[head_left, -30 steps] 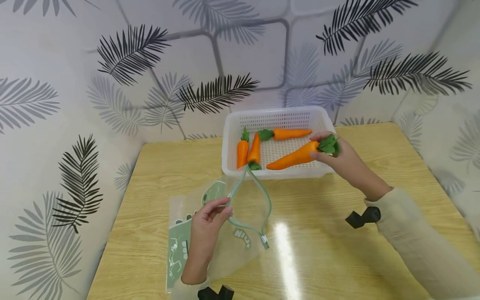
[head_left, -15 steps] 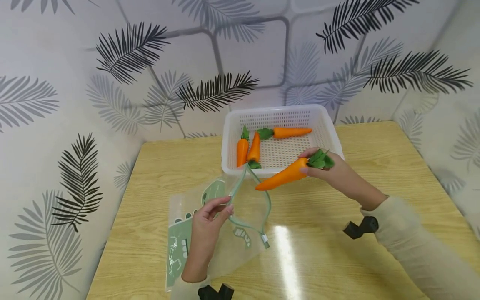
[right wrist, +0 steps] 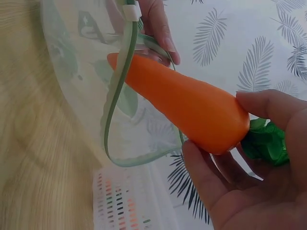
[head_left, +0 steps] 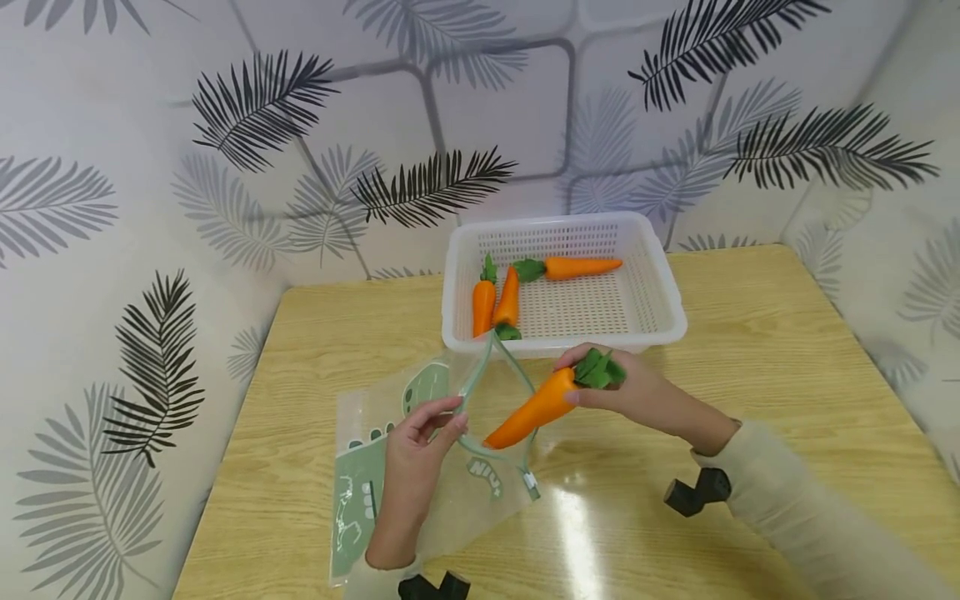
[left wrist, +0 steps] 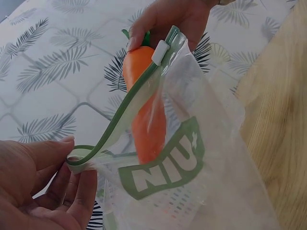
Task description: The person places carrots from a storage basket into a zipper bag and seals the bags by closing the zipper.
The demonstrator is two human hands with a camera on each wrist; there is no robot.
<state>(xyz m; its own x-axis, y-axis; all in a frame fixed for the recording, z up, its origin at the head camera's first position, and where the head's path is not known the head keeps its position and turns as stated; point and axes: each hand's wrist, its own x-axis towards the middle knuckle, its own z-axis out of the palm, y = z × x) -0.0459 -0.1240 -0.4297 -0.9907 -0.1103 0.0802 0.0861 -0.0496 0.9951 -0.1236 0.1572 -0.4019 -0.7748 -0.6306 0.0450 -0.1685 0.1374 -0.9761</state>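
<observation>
My left hand (head_left: 420, 442) pinches the green rim of a clear zip bag (head_left: 472, 508) between thumb and fingers, and the bag's mouth gapes. A green print reading "NIU" (left wrist: 163, 165) and a white slider (left wrist: 160, 52) show on the bag in the left wrist view. By its thick end near the leaves, my right hand (head_left: 630, 392) grips an orange carrot (head_left: 536, 408). Its narrow tip points down and left, inside the bag's mouth; in the right wrist view the carrot (right wrist: 184, 103) passes through the green rim (right wrist: 112, 103).
Behind the bag stands a white slotted basket (head_left: 656, 325). In it lie a carrot (head_left: 581, 267) along the back and two carrots at the left, one (head_left: 483, 307) beside the other (head_left: 507, 300). The wooden table (head_left: 757, 333) meets a leaf-patterned wall covering (head_left: 495, 108).
My right hand has carried the carrot out of the basket, toward me and left, and its tip has entered the bag's mouth. The left hand has stayed in place holding the rim.
</observation>
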